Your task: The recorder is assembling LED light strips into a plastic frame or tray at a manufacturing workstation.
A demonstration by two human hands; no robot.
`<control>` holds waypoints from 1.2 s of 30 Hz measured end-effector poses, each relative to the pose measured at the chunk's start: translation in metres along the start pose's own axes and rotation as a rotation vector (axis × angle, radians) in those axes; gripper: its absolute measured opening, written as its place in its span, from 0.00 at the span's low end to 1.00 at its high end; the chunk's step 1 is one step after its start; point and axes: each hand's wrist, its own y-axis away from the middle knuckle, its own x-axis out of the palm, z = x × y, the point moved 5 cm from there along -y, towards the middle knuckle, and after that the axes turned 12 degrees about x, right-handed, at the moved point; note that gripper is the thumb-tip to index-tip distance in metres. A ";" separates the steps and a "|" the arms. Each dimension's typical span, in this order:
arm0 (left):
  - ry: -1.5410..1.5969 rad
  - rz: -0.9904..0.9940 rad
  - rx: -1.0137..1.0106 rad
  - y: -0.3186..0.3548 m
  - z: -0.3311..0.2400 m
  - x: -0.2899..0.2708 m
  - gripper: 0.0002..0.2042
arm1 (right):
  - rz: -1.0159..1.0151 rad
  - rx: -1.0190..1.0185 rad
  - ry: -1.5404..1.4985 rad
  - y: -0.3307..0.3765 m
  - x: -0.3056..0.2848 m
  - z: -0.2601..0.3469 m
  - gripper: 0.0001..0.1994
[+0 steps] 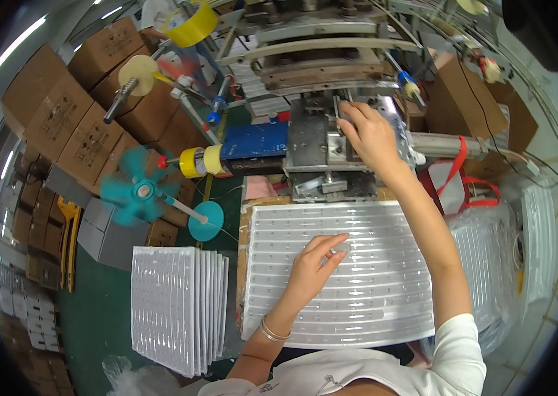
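Note:
My right hand (370, 140) reaches forward to the metal fixture (307, 142) of a machine. Its thumb and fingers are bent together at a small upright metal part (336, 109); whatever lies between the fingertips is too small to make out. Over the white ribbed tray (358, 300) in front of me hovers my left hand (312, 269), its index finger stretched out and its thumb apart from it. Nothing shows in that hand. Rows of small pieces sit in the tray's grooves, too tiny to name.
The machine's heavy press head (322, 56) hangs above the fixture. A turquoise fan (142, 191) spins at the left, behind a stack of white trays (163, 310). Cardboard boxes (71, 122) are piled at the far left. A red-handled bag (447, 185) lies to the right.

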 end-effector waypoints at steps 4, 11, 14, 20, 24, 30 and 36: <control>-0.030 0.088 -0.133 0.013 -0.001 0.028 0.15 | 0.048 0.016 -0.126 0.020 -0.028 -0.011 0.22; -0.139 0.310 0.122 0.043 -0.035 0.099 0.11 | 0.459 0.174 -0.053 0.121 -0.155 -0.042 0.11; -0.257 0.449 0.468 0.067 -0.041 0.147 0.10 | 0.935 0.080 0.142 0.207 -0.186 -0.046 0.11; -0.696 0.766 0.490 0.098 -0.027 0.180 0.09 | 0.942 -0.102 0.305 0.305 -0.201 -0.064 0.12; -0.571 0.688 0.482 0.082 -0.041 0.179 0.09 | 0.942 0.089 0.097 0.285 -0.203 -0.074 0.10; -0.361 0.593 0.430 0.071 -0.034 0.203 0.09 | 0.660 0.311 -0.077 0.201 -0.201 -0.076 0.14; -0.544 0.855 0.623 0.101 -0.022 0.231 0.19 | 0.524 0.490 -0.251 0.182 -0.188 -0.085 0.12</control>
